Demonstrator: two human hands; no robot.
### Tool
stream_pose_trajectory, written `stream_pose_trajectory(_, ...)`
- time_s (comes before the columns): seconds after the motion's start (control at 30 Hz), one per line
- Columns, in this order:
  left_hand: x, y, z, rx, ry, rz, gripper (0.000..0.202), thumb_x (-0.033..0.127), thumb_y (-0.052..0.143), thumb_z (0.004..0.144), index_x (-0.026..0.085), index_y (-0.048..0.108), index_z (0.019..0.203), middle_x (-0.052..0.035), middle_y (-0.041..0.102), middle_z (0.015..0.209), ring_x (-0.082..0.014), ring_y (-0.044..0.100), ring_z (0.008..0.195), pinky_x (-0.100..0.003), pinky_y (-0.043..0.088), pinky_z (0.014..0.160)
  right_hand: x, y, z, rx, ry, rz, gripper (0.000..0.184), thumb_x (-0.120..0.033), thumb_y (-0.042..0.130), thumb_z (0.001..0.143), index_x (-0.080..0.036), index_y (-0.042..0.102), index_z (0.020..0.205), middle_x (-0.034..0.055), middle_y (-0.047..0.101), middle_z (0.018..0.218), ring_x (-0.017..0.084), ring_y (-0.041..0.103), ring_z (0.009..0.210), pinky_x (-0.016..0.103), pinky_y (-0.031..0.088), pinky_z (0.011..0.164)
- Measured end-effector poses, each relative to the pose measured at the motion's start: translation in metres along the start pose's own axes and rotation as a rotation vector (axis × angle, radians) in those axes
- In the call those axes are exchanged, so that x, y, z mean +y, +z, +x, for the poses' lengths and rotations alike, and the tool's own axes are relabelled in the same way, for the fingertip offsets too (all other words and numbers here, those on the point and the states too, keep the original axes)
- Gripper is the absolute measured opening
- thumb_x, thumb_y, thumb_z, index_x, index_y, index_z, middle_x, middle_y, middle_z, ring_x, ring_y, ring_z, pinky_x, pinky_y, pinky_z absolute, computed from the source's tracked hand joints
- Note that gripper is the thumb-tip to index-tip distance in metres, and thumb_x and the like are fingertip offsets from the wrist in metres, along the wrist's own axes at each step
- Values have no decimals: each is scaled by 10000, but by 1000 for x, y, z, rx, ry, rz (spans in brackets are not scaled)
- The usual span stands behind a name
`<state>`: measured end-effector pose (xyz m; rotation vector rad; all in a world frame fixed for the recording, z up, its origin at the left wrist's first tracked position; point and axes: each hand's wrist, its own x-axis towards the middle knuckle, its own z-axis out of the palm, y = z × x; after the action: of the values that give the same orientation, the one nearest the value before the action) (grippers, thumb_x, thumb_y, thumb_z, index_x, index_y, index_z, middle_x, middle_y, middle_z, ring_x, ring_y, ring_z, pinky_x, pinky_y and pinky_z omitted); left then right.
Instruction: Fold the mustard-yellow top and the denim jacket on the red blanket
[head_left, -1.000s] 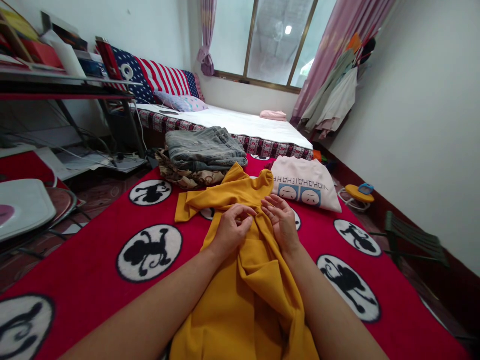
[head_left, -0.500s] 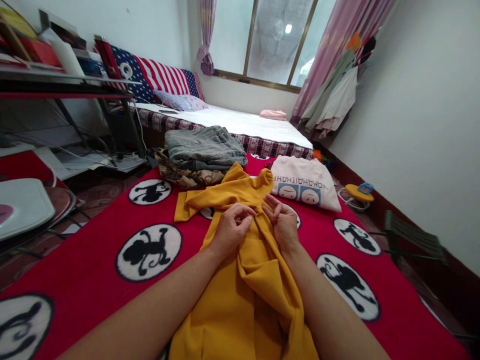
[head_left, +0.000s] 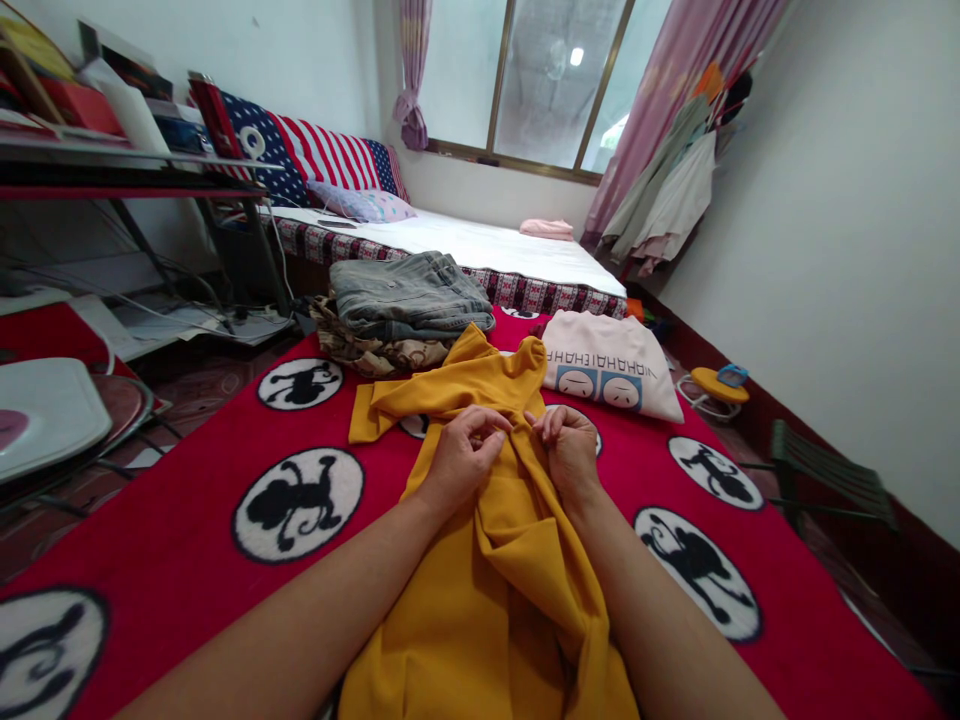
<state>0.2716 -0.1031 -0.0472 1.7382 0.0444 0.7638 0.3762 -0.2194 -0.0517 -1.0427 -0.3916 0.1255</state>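
Note:
A mustard-yellow dress (head_left: 480,600) lies lengthwise in front of me, its neck end farther off and one sleeve spread to the left. My left hand (head_left: 469,448) rests on its waist area, fingers curled and closed in a pinch on the cloth. Across from it, my right hand (head_left: 568,450) is at the dress's right edge with fingers bent inward, pinching fabric near the waist. Loose folds run down the skirt between my forearms. Under the dress spreads a red blanket (head_left: 187,520) with black figures in white circles.
Folded grey jeans (head_left: 412,295) lie on a patterned brown cloth (head_left: 375,352) beyond the sleeve. A folded pink shirt (head_left: 607,365) sits at the far right. Behind are a white-covered bed (head_left: 480,238) and a cluttered desk (head_left: 135,185); a green folding stool (head_left: 829,470) stands at right.
My right hand's fingers, spread apart before, have curled closed at the edge of the dress. My left hand and the dress have hardly moved.

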Motion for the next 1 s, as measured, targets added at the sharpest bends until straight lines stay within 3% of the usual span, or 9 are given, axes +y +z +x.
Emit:
stream_pose_trajectory(0.1,0,0,0,-2,-3,-2,126,146,573,802,175,690,837,-59,654,906,-180,614,861,-249,485,715,0,0,0,-5,-7,-13,169,-75,506,488,-209,471,391,-54,473,422,100,485,515,307,484,768)
stream_pose_trajectory(0.23,1,0,-1,-5,-16,-17,158,121,558,783,166,689,859,-63,648,909,-180,614,860,-244,486,699,1,-1,2,-13,28,-45,147,-101,491,471,-207,456,375,-37,467,404,103,469,492,239,345,541)
stream_pose_trajectory(0.43,-5,2,-1,-2,-63,-113,420,-20,429,618,154,654,927,-40,648,922,-139,629,792,-225,490,704,2,-1,3,12,83,-41,118,-112,523,462,-199,490,389,-40,502,422,111,515,549,234,383,602)
stream_pose_trajectory(0.57,-9,4,0,-6,-61,-108,475,-40,396,597,151,641,956,-39,647,951,-133,627,818,-217,487,708,3,-3,1,13,104,-79,92,-109,569,473,-191,549,438,-39,563,488,118,565,620,237,426,675)
stream_pose_trajectory(0.63,-9,4,0,-5,-34,-72,460,-43,401,607,155,650,939,-34,644,925,-131,623,806,-214,484,697,2,-3,1,8,100,-134,68,-121,592,506,-188,588,503,-20,624,573,151,613,726,257,450,722)
stream_pose_trajectory(0.73,-9,5,-1,-6,17,-11,404,-46,413,623,157,664,866,-26,631,857,-127,603,758,-214,475,675,-3,5,7,-11,-9,-303,96,-168,607,615,-185,651,698,32,717,880,187,633,894,267,467,724)
stream_pose_trajectory(0.87,-6,5,-2,-17,55,37,373,-58,416,615,154,667,793,-22,625,801,-129,575,728,-222,462,664,-6,30,35,-228,-173,-597,261,-236,593,748,-185,654,996,58,677,1090,159,634,801,265,482,653)
stream_pose_trajectory(1.0,-5,5,-3,-29,100,80,355,-70,408,611,159,656,718,-17,625,768,-132,580,746,-232,460,709,5,61,68,-597,-230,-883,534,-152,656,693,-183,609,1224,79,618,1236,110,594,687,270,503,672)
